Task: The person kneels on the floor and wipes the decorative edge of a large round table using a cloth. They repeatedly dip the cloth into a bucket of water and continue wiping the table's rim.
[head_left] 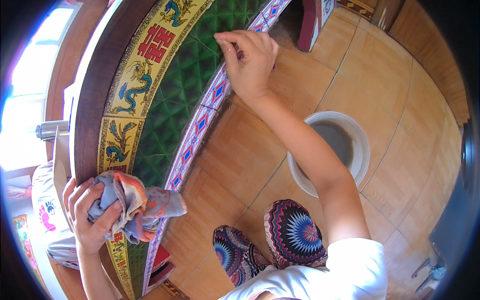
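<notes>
My left hand [89,216] grips a crumpled grey and orange cloth [135,205] at the lower left, pressed against a tiled wall's yellow band [125,85]. My right hand [248,59] reaches up and forward, fingertips pinched on the wall's lower border [200,125] of red, blue and white diamonds. A small dark thing may sit between the fingers; I cannot tell what. Green relief tiles [175,100] run between the yellow band and the diamond border. A dark wooden ledge [92,90] tops the wall.
A white bowl [362,145] of murky water stands on the orange tiled floor [400,100] right of my arm. My knees in patterned trousers [292,232] show below. A red box [310,22] stands at the wall's far end. A metal tap [50,130] sits at the left.
</notes>
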`<action>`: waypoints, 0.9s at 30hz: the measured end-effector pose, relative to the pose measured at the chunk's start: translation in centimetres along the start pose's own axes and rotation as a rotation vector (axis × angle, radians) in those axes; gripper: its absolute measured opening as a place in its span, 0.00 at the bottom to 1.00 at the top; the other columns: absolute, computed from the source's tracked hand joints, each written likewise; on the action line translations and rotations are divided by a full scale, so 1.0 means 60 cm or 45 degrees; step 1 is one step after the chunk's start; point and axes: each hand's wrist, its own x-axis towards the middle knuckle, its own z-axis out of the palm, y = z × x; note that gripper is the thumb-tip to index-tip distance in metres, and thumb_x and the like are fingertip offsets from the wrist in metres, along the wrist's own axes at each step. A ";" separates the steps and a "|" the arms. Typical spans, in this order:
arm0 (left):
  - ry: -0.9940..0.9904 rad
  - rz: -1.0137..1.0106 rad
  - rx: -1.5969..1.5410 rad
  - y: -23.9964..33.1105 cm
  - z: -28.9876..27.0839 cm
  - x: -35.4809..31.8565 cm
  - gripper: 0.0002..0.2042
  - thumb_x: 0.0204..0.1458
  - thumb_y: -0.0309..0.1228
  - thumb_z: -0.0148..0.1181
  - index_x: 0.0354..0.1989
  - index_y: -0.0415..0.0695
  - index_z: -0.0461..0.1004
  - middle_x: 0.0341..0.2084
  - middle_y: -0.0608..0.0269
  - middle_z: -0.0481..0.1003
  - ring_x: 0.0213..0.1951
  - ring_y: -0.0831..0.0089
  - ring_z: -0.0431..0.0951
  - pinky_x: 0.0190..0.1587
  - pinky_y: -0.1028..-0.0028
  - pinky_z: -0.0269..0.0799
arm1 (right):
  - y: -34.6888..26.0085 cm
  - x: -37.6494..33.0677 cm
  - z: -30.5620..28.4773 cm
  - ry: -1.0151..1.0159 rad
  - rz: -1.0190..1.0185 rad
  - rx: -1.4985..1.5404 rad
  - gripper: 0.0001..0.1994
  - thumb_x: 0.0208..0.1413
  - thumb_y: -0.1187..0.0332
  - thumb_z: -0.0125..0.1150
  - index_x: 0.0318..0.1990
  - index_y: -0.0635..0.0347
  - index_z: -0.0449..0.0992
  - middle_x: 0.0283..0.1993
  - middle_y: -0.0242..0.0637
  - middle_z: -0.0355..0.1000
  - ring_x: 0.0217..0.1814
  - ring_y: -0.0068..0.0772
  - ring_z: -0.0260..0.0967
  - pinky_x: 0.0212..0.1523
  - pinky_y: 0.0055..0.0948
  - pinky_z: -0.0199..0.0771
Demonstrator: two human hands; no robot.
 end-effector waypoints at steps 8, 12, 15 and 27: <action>0.009 0.003 0.000 0.002 0.002 0.003 0.23 0.43 0.28 0.72 0.49 0.62 0.75 0.50 0.56 0.73 0.54 0.47 0.75 0.63 0.40 0.62 | 0.005 -0.009 0.003 0.008 0.041 -0.034 0.02 0.55 0.63 0.68 0.34 0.44 0.85 0.35 0.23 0.78 0.42 0.31 0.68 0.50 0.34 0.57; 0.019 0.003 0.013 0.002 0.003 0.002 0.23 0.43 0.28 0.71 0.49 0.62 0.75 0.50 0.56 0.73 0.54 0.48 0.75 0.63 0.40 0.62 | 0.017 0.045 0.006 0.008 0.155 -0.157 0.02 0.55 0.64 0.68 0.35 0.43 0.85 0.37 0.22 0.78 0.44 0.29 0.69 0.51 0.32 0.57; 0.012 0.004 0.006 0.002 0.003 0.002 0.23 0.42 0.28 0.71 0.48 0.61 0.75 0.50 0.56 0.73 0.54 0.48 0.75 0.63 0.40 0.61 | 0.006 0.013 0.001 0.003 0.084 -0.084 0.03 0.55 0.64 0.68 0.35 0.43 0.86 0.36 0.22 0.78 0.43 0.30 0.69 0.51 0.32 0.57; 0.068 -0.055 0.002 0.011 0.000 0.017 0.22 0.40 0.29 0.73 0.45 0.66 0.79 0.47 0.62 0.74 0.51 0.54 0.77 0.60 0.42 0.66 | 0.025 0.013 0.001 0.028 0.113 -0.112 0.02 0.55 0.63 0.69 0.35 0.42 0.86 0.33 0.24 0.78 0.41 0.32 0.68 0.50 0.34 0.57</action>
